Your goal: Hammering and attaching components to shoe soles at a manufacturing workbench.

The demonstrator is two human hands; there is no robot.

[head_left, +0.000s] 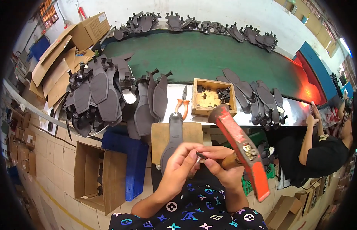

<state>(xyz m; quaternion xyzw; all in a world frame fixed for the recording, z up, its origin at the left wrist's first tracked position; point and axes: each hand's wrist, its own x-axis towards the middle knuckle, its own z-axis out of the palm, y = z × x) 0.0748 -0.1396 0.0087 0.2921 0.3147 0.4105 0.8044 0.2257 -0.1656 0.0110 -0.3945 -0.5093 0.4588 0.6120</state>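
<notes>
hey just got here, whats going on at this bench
A person is fingering a small dark piece between the left hand and right hand, with a red-headed hammer also held in the right. A dark sole lies on the brown board in front. Beyond are orange-handled pliers and a wooden box holding black pieces.

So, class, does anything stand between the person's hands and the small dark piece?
Nothing visible does: the left hand and right hand meet at the small dark piece. The hammer, in the right hand, juts off to the right.
</notes>
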